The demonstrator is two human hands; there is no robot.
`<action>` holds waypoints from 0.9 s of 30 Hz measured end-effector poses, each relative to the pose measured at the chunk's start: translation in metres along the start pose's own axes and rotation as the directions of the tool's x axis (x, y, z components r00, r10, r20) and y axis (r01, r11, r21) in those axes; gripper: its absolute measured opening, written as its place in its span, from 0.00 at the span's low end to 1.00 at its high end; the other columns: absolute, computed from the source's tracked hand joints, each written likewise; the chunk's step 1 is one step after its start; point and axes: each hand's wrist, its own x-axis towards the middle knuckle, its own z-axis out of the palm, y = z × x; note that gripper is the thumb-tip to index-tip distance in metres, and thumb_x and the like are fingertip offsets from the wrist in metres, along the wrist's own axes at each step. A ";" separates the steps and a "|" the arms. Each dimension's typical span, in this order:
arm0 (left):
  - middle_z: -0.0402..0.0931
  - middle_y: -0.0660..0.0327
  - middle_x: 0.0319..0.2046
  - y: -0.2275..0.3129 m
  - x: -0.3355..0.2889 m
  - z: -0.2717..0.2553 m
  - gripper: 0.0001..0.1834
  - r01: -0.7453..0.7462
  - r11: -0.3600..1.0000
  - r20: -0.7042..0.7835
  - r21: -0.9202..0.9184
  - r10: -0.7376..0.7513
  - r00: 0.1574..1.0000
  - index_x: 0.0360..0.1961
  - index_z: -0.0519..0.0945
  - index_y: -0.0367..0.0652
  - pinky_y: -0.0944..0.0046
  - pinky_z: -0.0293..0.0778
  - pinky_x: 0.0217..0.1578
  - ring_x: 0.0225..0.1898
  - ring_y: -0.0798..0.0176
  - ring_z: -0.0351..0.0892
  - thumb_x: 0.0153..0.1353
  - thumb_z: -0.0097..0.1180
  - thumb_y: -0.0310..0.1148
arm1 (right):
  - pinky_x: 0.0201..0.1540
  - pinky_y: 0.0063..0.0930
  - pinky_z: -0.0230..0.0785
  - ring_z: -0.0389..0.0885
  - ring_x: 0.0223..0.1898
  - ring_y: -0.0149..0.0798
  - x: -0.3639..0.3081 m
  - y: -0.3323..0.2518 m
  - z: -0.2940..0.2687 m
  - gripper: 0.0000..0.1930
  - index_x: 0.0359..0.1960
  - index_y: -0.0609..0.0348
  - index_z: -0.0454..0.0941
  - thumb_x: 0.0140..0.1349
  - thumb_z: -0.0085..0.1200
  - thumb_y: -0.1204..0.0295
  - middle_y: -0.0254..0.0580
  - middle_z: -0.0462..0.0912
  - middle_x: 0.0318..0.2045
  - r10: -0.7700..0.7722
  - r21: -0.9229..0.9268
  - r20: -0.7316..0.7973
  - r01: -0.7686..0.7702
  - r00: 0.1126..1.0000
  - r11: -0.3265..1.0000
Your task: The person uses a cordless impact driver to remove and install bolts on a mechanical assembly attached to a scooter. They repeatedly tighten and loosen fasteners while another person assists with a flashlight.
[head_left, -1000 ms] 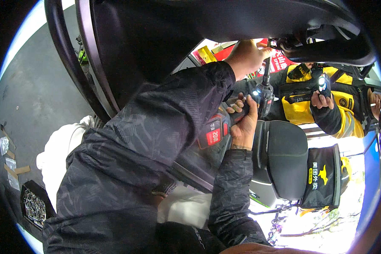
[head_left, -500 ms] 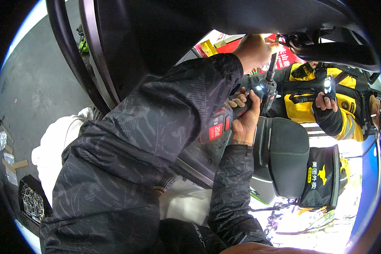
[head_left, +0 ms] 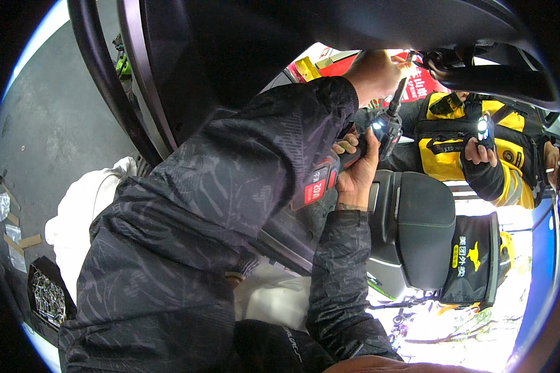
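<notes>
My right hand is wrapped round the grip of a cordless drill with a red and grey battery and a lit lamp. A long dark shaft runs from its chuck toward a black frame part. My left hand reaches across above the drill, its fingers closed together at the shaft's far end. Whether they grip the shaft or a small fastener there is hidden. A dark panel hangs close over my left forearm.
At the right a person in a yellow and black jacket holds a lit torch-like device. A black scooter seat and a black delivery box lie below. A tray of small metal parts sits on the grey floor.
My right hand and the drill have shifted slightly left, and the shaft's tilt has changed a little. My left hand stays nearly in place.
</notes>
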 end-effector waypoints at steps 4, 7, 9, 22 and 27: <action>0.87 0.54 0.39 -0.004 -0.004 -0.001 0.23 -0.054 0.982 -0.018 0.182 0.058 0.998 0.55 0.81 0.31 0.62 0.79 0.36 0.36 0.65 0.85 0.67 0.64 0.39 | 0.36 0.29 0.69 0.72 0.27 0.26 0.000 0.005 -0.002 0.21 0.56 0.62 0.74 0.72 0.57 0.57 0.29 0.73 0.28 -0.099 -0.089 -0.020 0.096 0.995 0.991; 0.87 0.49 0.32 -0.004 -0.010 0.004 0.15 -0.125 0.979 -0.030 0.161 0.132 0.991 0.41 0.85 0.34 0.58 0.76 0.33 0.30 0.59 0.84 0.70 0.59 0.38 | 0.35 0.29 0.68 0.70 0.27 0.26 -0.002 0.008 -0.005 0.19 0.54 0.60 0.75 0.73 0.55 0.58 0.29 0.72 0.28 -0.160 -0.146 -0.076 0.147 0.984 0.978; 0.83 0.44 0.27 -0.003 -0.015 0.007 0.15 -0.164 0.955 0.019 0.249 0.165 0.986 0.33 0.81 0.33 0.48 0.76 0.34 0.30 0.42 0.84 0.68 0.54 0.36 | 0.35 0.29 0.67 0.69 0.27 0.26 -0.007 0.009 -0.007 0.18 0.53 0.59 0.75 0.73 0.54 0.58 0.29 0.71 0.27 -0.147 -0.107 -0.099 0.136 0.984 0.985; 0.88 0.50 0.39 0.025 -0.057 0.013 0.16 0.052 0.998 -0.158 0.022 -0.048 0.986 0.47 0.84 0.34 0.59 0.79 0.42 0.40 0.55 0.88 0.72 0.56 0.39 | 0.32 0.30 0.68 0.71 0.24 0.27 -0.057 -0.008 -0.001 0.16 0.52 0.57 0.76 0.70 0.58 0.61 0.28 0.72 0.25 -0.104 -0.246 -0.183 0.057 0.978 0.968; 0.89 0.60 0.39 0.039 -0.055 0.004 0.16 -0.051 0.985 -0.070 0.166 0.063 0.996 0.49 0.84 0.37 0.66 0.78 0.45 0.42 0.65 0.88 0.75 0.55 0.40 | 0.32 0.29 0.67 0.70 0.24 0.26 -0.057 -0.004 0.007 0.18 0.53 0.58 0.75 0.69 0.60 0.61 0.29 0.72 0.24 -0.091 -0.229 -0.163 0.052 0.982 0.972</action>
